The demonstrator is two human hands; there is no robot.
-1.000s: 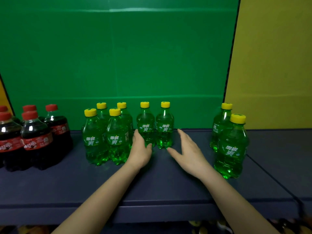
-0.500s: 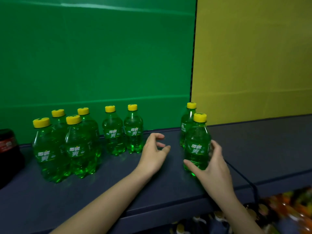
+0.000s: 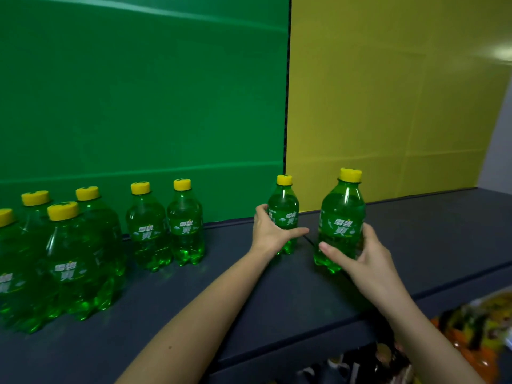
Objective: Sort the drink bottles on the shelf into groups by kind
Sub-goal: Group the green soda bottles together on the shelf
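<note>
Left hand (image 3: 273,231) grasps the rear bottle (image 3: 284,210), right hand (image 3: 365,254) the front one (image 3: 342,217), at centre-right; next, carrying both left to the green group (image 3: 166,225).

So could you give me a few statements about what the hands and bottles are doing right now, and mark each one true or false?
1. The left hand grips the rear bottle of the two at the right. True.
2. The right hand rests flat on the shelf. False: it holds the nearer bottle.
3. Every bottle in view has a yellow cap. True.
4. The pair of bottles in the middle lies on its side. False: both stand upright.
5. The wall behind is red all over. False: a green panel meets a yellow panel.
</note>
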